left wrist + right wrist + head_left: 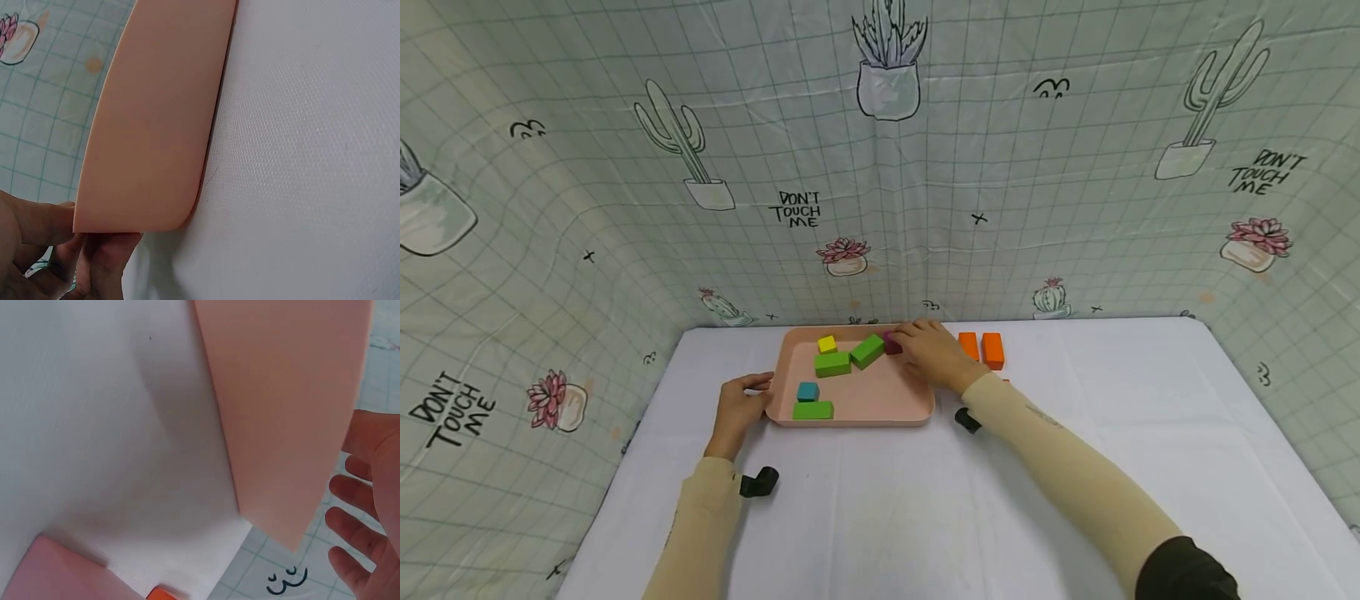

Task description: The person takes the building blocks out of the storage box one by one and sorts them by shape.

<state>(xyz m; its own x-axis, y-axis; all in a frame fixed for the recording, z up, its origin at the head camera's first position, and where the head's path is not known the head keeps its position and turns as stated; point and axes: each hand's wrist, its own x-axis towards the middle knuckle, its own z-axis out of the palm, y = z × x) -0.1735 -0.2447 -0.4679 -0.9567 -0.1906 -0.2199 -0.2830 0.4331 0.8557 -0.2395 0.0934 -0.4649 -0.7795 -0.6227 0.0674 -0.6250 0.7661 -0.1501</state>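
Note:
A pink tray [880, 422] lies on the table; my left hand [742, 410] grips its left rim, with the thumb and fingers about the tray's wall [150, 119] in the left wrist view. Inside are green blocks [832, 364], a yellow cube [827, 344], a teal cube [807, 392] and a purple block [892, 342] near the back edge. My right hand [936, 354] hovers over the tray's back right, its fingertips beside the purple block. In the right wrist view, its loosely spread fingers [353, 490] show nothing between them; the tray wall hides the block.
Orange blocks [992, 351] stand on the white table just right of the tray, partly behind my right arm. A pink block [59, 575] shows low in the right wrist view. Patterned cloth [970, 167] hangs behind the table.

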